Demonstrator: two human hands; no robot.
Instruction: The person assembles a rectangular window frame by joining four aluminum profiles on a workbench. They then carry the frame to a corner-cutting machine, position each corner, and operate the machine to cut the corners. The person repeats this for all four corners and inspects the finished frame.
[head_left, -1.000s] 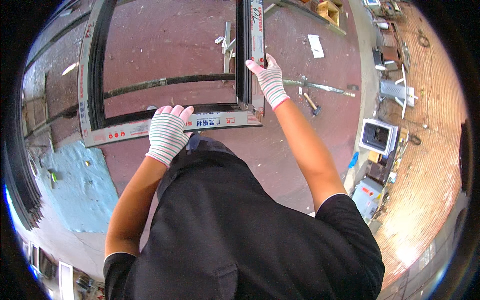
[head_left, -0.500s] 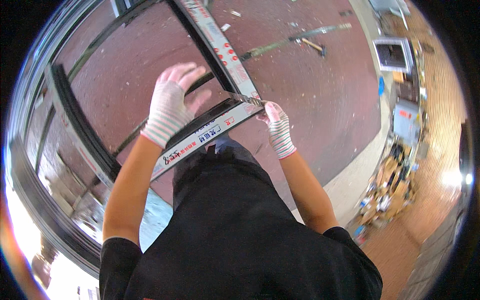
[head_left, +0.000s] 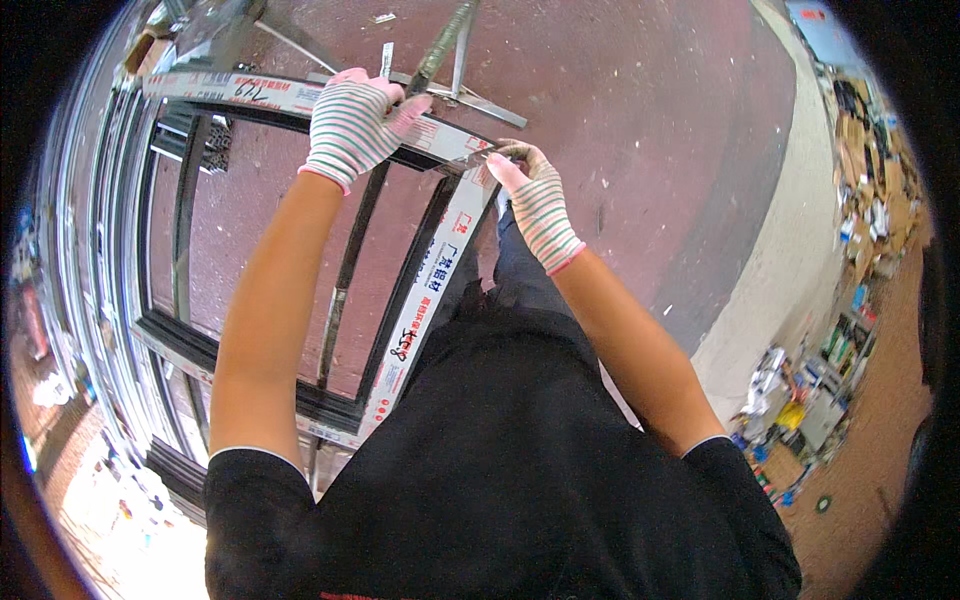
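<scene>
A black metal window frame (head_left: 437,262), its outer faces covered in printed white film, lies in front of me. My left hand (head_left: 352,130), in a white glove with green stripes and pink fingertips, is closed over its far rail, thumb toward the corner. At the near right corner my right hand (head_left: 540,205), gloved alike, pinches a thin metal strip (head_left: 478,157). The strip lies across the corner joint, its outer end hidden by the fingers. I cannot make out the exact kind of strip.
Under and beyond the frame a worn pole (head_left: 440,48) and metal bars (head_left: 490,108) extend over the reddish floor (head_left: 640,150). Long metal profiles (head_left: 105,240) stand at the left. Along the right wall lie piled scraps (head_left: 880,180) and assorted boxes (head_left: 800,395).
My view has turned, so the frame appears rotated. My left hand, raised with fingers apart before, has come down on the far rail. The right hand stays at the corner with the strip.
</scene>
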